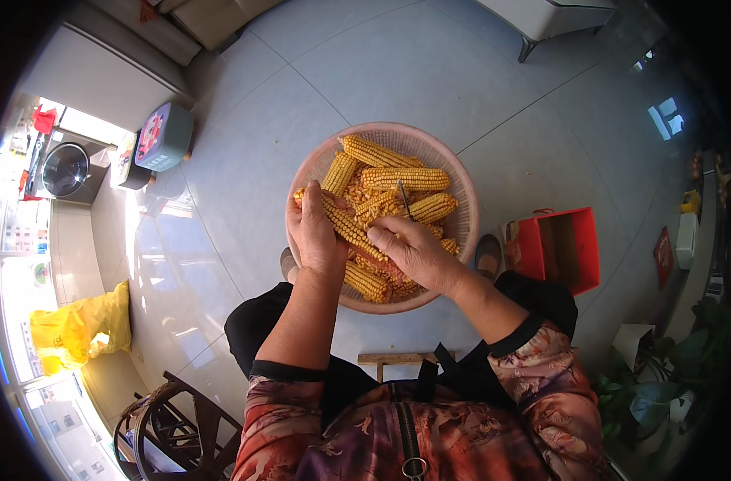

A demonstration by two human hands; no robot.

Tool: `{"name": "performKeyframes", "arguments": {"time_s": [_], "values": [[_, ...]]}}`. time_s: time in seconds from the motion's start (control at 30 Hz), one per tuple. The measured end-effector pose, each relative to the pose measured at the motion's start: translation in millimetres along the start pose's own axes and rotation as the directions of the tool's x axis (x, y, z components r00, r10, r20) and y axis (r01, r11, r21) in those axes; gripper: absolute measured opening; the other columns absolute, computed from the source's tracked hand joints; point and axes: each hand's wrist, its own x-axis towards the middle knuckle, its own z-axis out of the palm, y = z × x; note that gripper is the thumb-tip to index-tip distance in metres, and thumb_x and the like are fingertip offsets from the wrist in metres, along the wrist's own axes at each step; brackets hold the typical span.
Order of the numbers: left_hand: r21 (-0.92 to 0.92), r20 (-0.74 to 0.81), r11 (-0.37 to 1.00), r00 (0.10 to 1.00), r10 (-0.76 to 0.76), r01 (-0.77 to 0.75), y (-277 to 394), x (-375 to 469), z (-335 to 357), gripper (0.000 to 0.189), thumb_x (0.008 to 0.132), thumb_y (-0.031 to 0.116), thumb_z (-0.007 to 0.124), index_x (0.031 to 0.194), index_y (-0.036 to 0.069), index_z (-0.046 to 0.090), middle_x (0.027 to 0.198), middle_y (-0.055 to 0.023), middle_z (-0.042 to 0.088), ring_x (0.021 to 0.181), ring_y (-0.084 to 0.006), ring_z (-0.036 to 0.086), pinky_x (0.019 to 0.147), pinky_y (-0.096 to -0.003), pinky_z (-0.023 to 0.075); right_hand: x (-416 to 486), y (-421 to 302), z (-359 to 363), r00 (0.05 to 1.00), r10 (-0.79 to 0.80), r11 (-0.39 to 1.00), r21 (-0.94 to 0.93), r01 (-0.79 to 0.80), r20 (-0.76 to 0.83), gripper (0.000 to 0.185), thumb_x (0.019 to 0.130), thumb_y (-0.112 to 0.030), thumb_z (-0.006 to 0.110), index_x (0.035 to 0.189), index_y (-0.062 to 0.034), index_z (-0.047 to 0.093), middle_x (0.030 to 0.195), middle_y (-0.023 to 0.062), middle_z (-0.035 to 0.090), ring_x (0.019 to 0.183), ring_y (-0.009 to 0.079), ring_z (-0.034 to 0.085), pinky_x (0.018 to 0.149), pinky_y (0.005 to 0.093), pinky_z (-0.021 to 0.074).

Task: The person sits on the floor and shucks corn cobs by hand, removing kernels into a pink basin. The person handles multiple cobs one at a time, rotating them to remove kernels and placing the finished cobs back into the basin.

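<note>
My left hand (317, 231) grips the upper end of a yellow ear of dried corn (346, 223), which slants across the basket. A bare reddish strip of cob shows along its lower side. At its lower end is my right hand (410, 249), fingers curled and thumb against the kernels. Just beyond the right knuckles a thin metal rod (403, 195) sticks out; I cannot tell whether that hand holds it. Below both hands stands a round pink plastic basket (464, 168), holding loose corn kernels (354, 193) and several more ears (406, 178).
A red open box (570, 246) stands right of the basket, by my shoe (488, 252). Behind the box is a potted plant (648, 397). To the left are a grey-green stool (167, 138), a yellow bag (82, 327) and a dark chair frame (179, 430). Tiled floor (353, 66) surrounds the basket.
</note>
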Motion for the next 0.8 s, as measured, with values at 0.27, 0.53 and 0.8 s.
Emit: {"name": "performKeyframes", "arguments": {"time_s": [0.27,0.53,0.8], "values": [[0.089,0.008,0.995,0.999,-0.040,0.039,-9.2,-4.2,5.9,0.014,0.102,0.016,0.053,0.108,0.005,0.047,0.078,-0.0084,0.059,0.061,-0.0173,0.060,0.051,-0.0310,0.0541,-7.4,-9.0,8.9,0.997,-0.033,0.905,-0.422,0.057,0.063,0.043,0.099,-0.038,0.059,0.096,0.0054,0.058,0.075,0.0273,0.065,0.071,0.0420,0.067,0.066,0.0482,0.0523],[0.021,0.036,0.999,0.998,-0.047,0.046,-12.7,-0.5,-1.2,0.011,0.101,0.012,0.050,0.108,0.004,0.047,0.078,-0.0085,0.058,0.061,-0.0178,0.060,0.051,-0.0319,0.0552,-1.8,-5.4,2.5,0.986,0.003,0.952,-0.304,0.048,0.166,0.038,0.101,-0.032,0.057,0.101,0.0067,0.057,0.081,0.0261,0.067,0.075,0.0393,0.069,0.069,0.0435,0.0536],[0.005,0.034,1.000,0.999,-0.015,0.015,4.7,-4.7,5.6,0.014,0.099,0.015,0.057,0.101,0.005,0.048,0.079,-0.0079,0.056,0.064,-0.0182,0.058,0.056,-0.0345,0.0536,-0.8,-23.9,-2.2,0.913,0.324,0.928,0.102,-0.357,0.246,0.043,0.105,-0.038,0.050,0.098,0.0030,0.062,0.076,0.0086,0.065,0.070,0.0192,0.066,0.066,0.0330,0.0514]]}}
